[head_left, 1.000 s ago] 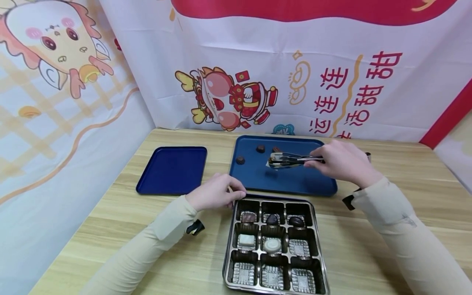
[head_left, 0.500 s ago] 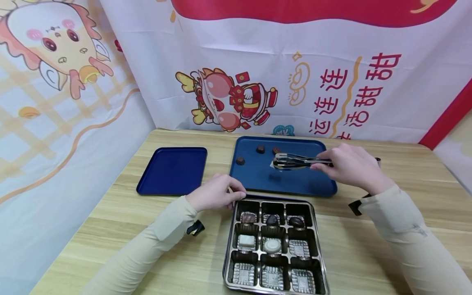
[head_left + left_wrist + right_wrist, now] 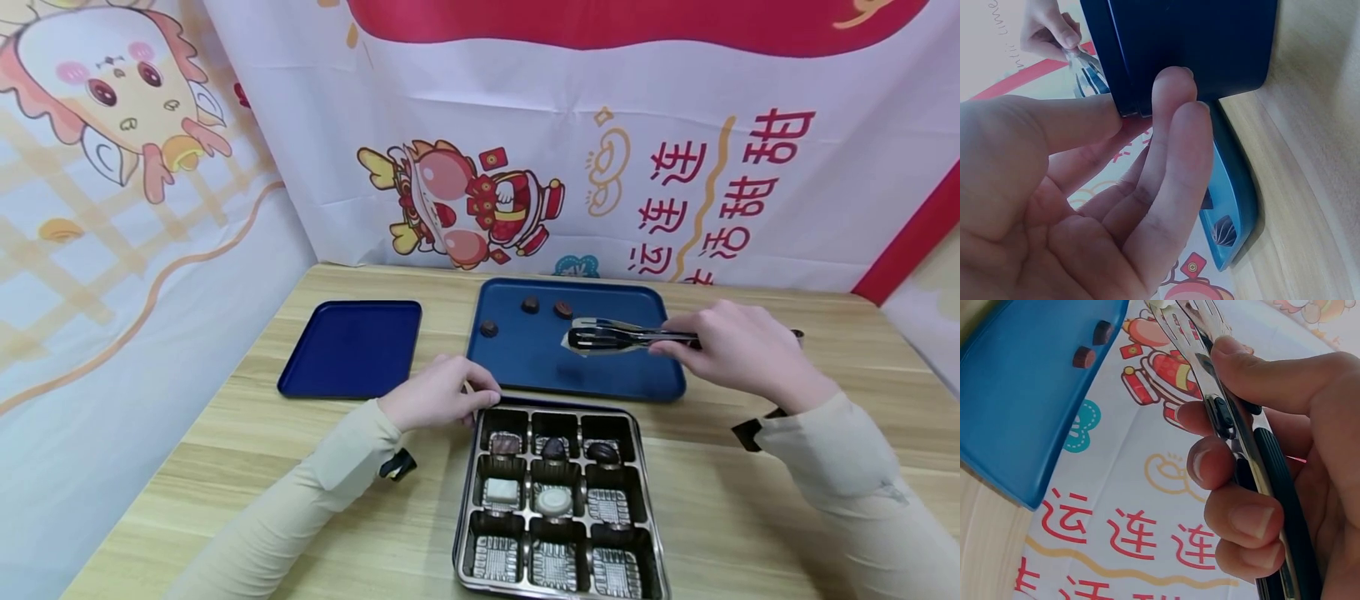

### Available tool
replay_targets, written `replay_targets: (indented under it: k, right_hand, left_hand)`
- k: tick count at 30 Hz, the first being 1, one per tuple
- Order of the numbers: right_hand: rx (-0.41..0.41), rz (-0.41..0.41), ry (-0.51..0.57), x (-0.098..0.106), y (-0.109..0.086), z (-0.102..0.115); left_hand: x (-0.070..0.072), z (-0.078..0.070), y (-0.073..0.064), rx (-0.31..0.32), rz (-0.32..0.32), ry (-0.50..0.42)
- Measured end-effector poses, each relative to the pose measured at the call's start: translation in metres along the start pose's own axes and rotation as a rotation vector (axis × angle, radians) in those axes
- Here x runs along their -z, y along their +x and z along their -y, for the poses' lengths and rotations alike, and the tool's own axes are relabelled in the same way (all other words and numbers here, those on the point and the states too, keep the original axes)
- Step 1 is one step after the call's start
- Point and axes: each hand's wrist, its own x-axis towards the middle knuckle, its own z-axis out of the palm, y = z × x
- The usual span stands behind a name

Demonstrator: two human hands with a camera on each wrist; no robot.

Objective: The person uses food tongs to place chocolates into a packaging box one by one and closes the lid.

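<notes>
My right hand (image 3: 738, 350) grips metal tongs (image 3: 626, 335) with dark handles, raised over the right part of a blue tray (image 3: 517, 367). A pale piece (image 3: 572, 343) shows at the tongs' tips, mostly hidden by them. Dark chocolates (image 3: 530, 305) lie at the tray's far left. My left hand (image 3: 442, 390) pinches the far-left corner of a chocolate box (image 3: 531, 515) between thumb and fingers. Dark chocolates (image 3: 555, 448) sit in the box's far row. A white square chocolate (image 3: 501, 490) and a white oval one (image 3: 553, 500) are in its middle row.
A smaller dark-blue tray (image 3: 352, 350) lies on the wooden table (image 3: 225, 492) to the left. Behind the table hangs a printed cloth (image 3: 480, 100) with cartoon figures. The box stands close to the blue tray's near edge.
My right hand has moved right and slightly nearer with the tongs and the pale piece, uncovering more of a dark chocolate. The left hand stays at the box corner.
</notes>
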Motion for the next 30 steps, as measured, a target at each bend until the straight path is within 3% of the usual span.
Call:
replay_targets:
  k: [12, 23, 30]
  right_hand:
    - [0.034, -0.027, 0.016, 0.018, -0.017, 0.001]
    - [0.192, -0.132, -0.012, 0.035, -0.033, 0.014]
    - [0.246, -0.192, -0.055, 0.044, -0.042, 0.024]
  left_hand:
    - [0.0, 0.0, -0.002, 0.001, -0.002, -0.008]
    - [0.0, 0.001, 0.0, -0.011, -0.003, -0.013]
    - [0.0, 0.002, 0.001, -0.011, 0.003, -0.012]
